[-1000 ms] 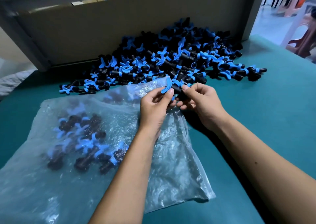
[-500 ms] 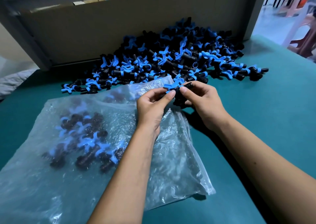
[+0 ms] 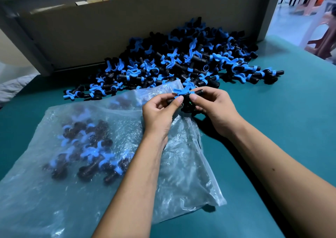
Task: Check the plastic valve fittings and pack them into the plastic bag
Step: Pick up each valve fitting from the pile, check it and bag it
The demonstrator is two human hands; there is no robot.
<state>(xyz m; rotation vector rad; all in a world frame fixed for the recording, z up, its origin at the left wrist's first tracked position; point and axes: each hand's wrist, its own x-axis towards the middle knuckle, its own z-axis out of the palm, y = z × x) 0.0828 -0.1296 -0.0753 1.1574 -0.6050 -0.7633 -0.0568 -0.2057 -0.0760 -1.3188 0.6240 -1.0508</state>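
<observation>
A big pile of black valve fittings with blue handles [image 3: 181, 63] lies at the back of the teal table. One black fitting with a blue handle [image 3: 185, 94] is held between both hands just above the bag's upper right corner. My left hand [image 3: 160, 110] pinches its left end and blue handle. My right hand [image 3: 212, 106] grips its right, threaded end. The clear plastic bag [image 3: 172, 165] lies flat in front of me, under my left forearm. Several fittings [image 3: 85, 152] show through its left half.
A cardboard wall [image 3: 109, 32] stands behind the pile. The teal table [image 3: 291, 119] stretches right and toward me. White cloth [image 3: 11, 86] lies off the table's left edge. Plastic stools [image 3: 323, 28] stand on the floor at the far right.
Both hands have turned the held fitting, so its blue handle now lies across the top. The hands stayed in the same place by the bag's corner.
</observation>
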